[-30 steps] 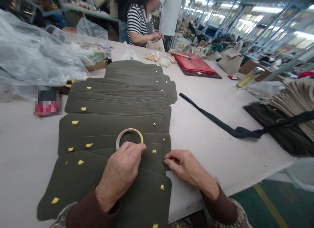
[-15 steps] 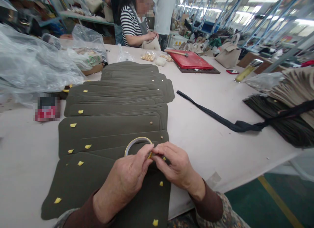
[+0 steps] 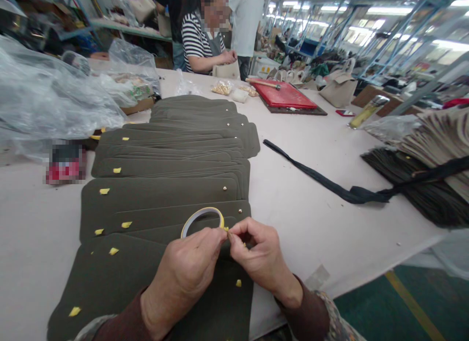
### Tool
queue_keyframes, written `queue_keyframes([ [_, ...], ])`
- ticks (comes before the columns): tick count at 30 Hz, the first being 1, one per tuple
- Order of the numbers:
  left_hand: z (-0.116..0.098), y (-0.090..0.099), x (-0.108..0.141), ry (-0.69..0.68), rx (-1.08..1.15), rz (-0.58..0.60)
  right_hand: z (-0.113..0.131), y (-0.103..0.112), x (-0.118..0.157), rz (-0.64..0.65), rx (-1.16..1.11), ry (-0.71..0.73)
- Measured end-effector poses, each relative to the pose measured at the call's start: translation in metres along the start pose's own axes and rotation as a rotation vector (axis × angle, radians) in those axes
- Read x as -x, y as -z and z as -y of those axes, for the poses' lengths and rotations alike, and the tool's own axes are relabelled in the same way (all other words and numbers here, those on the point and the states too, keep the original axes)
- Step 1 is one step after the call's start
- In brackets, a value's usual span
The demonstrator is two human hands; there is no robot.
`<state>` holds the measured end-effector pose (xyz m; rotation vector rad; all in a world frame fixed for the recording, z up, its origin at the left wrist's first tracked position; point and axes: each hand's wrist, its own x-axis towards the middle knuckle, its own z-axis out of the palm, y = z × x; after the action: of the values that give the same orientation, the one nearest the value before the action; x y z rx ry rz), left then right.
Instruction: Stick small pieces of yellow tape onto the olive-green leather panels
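My left hand (image 3: pixel 190 267) is closed on a roll of yellow tape (image 3: pixel 202 213), whose ring stands up above the fingers. Close beside it, my right hand (image 3: pixel 258 253) pinches at a small bit of yellow tape (image 3: pixel 226 229) by the roll's edge. The fingertips of both hands nearly meet there. Under them lie overlapping dark olive panels (image 3: pixel 154 190), spread in a long row away from me. Small yellow tape pieces (image 3: pixel 114 251) are stuck on several panels, and some carry a small metal stud (image 3: pixel 224 188) near the right edge.
Clear plastic bags (image 3: pixel 54 87) heap up at the left. A black strap (image 3: pixel 326 181) crosses the table to stacked dark and beige pieces (image 3: pixel 414 180) at the right. A red board (image 3: pixel 284 93) with a hammer (image 3: pixel 264 84) lies farther back. Across the table, a person in stripes (image 3: pixel 201 38) handles a bag.
The hands have drawn slightly apart at the fingertips, and a small bit of yellow tape now shows between them. The whole view has shifted slightly.
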<state>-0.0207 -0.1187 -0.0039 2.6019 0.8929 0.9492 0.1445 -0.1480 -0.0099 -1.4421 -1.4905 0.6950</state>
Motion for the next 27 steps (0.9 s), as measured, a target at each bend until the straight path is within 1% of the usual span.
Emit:
queue_keyframes([
  [2,-0.002,-0.001,-0.002,-0.021,0.026,-0.051,-0.005,0.002,-0.006,0.001,-0.17,-0.237],
  [3,-0.001,-0.002,-0.003,-0.023,0.026,-0.066,-0.01,0.005,-0.01,-0.005,-0.23,-0.32],
  [5,0.004,-0.005,-0.004,0.003,-0.03,-0.058,-0.023,0.012,-0.017,-0.017,-0.29,-0.419],
  [7,0.013,-0.011,-0.005,0.059,-0.149,0.012,-0.037,0.019,-0.022,0.003,-0.296,-0.45],
  [10,0.027,-0.02,-0.004,0.122,-0.298,0.162,-0.05,0.024,-0.025,0.051,-0.262,-0.438],
  [12,0.031,-0.025,-0.003,0.131,-0.332,0.208,-0.053,0.023,-0.026,0.066,-0.213,-0.427],
  [15,0.032,-0.026,-0.003,0.133,-0.326,0.22,-0.05,0.019,-0.029,0.072,-0.091,-0.399],
  [17,0.031,-0.026,-0.003,0.144,-0.315,0.23,-0.047,0.017,-0.032,0.085,0.02,-0.352],
  [23,0.031,-0.025,-0.004,0.165,-0.308,0.261,-0.043,0.015,-0.036,0.088,0.322,-0.11],
  [25,0.032,-0.025,-0.004,0.166,-0.314,0.26,-0.043,0.016,-0.034,0.052,0.346,-0.112],
  [27,0.032,-0.025,-0.004,0.16,-0.321,0.253,-0.043,0.018,-0.029,0.015,0.31,-0.161],
])
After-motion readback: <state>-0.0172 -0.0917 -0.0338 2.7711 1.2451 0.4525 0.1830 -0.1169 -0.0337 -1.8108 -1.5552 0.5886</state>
